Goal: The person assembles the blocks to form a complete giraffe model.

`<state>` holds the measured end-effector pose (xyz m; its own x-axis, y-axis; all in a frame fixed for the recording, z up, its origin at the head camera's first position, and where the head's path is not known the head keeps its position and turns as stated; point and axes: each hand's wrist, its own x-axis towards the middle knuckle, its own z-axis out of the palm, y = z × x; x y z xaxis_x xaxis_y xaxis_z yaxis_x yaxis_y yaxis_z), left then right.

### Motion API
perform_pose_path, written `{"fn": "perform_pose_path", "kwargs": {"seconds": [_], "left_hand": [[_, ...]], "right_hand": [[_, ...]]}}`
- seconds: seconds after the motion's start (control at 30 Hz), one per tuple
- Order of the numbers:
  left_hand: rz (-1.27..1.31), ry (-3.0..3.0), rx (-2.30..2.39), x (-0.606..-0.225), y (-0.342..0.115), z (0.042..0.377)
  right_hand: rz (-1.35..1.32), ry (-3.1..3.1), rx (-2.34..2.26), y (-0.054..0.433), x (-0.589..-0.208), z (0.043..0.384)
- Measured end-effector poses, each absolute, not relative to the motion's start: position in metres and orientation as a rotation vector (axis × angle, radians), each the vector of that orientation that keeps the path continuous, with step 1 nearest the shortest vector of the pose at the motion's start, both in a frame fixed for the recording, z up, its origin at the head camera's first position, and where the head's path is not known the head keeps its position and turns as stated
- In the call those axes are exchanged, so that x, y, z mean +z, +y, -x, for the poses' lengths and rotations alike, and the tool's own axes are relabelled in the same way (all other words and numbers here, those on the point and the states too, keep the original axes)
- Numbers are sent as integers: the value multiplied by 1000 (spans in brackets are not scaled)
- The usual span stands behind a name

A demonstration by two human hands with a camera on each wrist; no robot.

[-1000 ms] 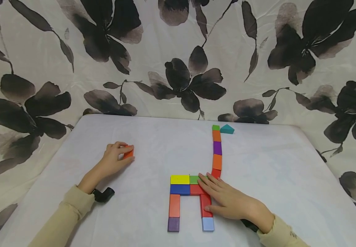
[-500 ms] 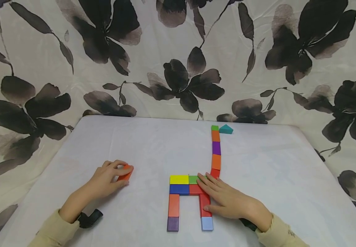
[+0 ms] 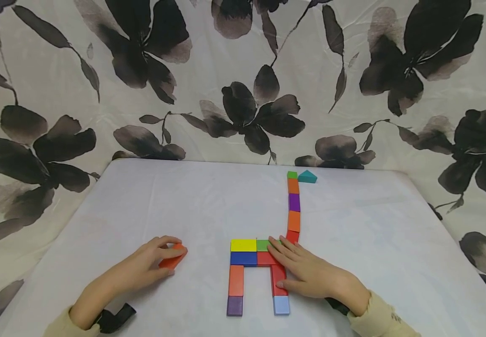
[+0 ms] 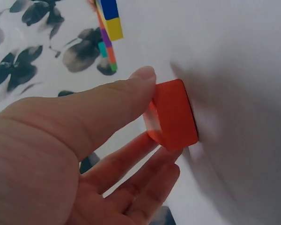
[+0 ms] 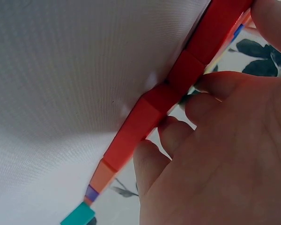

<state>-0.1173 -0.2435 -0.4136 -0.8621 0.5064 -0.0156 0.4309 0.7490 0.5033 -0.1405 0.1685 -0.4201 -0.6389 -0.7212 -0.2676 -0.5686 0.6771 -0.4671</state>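
Observation:
My left hand [image 3: 148,262] pinches an orange block [image 3: 174,257] between thumb and fingers, left of a flat figure made of coloured blocks. In the left wrist view the thumb presses one side of the orange block [image 4: 174,115], close over the white tabletop. My right hand [image 3: 314,271] rests flat on the figure's right part, fingers extended over a green block [image 3: 262,245] and red blocks [image 3: 279,281]. The right wrist view shows those fingertips at the edges of the red blocks [image 5: 133,133]. Part of the figure is hidden beneath that hand.
Yellow [image 3: 243,245] and blue [image 3: 243,258] blocks form the figure's left side, above two block legs. A column with a purple block [image 3: 294,202] runs to the far edge, where a teal triangular block [image 3: 308,176] lies. A floral cloth [image 3: 209,61] hangs behind the white table [image 3: 200,187].
My left hand has come nearer along the table's left side with the orange block, which has turned and now lies at a slant. The right hand has stayed on the figure.

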Motion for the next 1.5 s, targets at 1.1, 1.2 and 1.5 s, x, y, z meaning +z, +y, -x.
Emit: {"fn": "perform_pose_path", "kwargs": {"seconds": [1.1,1.2,1.5], "left_hand": [[-862,2660,791,-420,-180,137],[-863,2645,779,-420,-174,139],[-877,2629,774,-419,-168,142]], "right_hand": [[1011,2462,-500,170,-420,140],[994,2463,-489,170,-421,140],[976,2453,-475,169,-420,140]]}}
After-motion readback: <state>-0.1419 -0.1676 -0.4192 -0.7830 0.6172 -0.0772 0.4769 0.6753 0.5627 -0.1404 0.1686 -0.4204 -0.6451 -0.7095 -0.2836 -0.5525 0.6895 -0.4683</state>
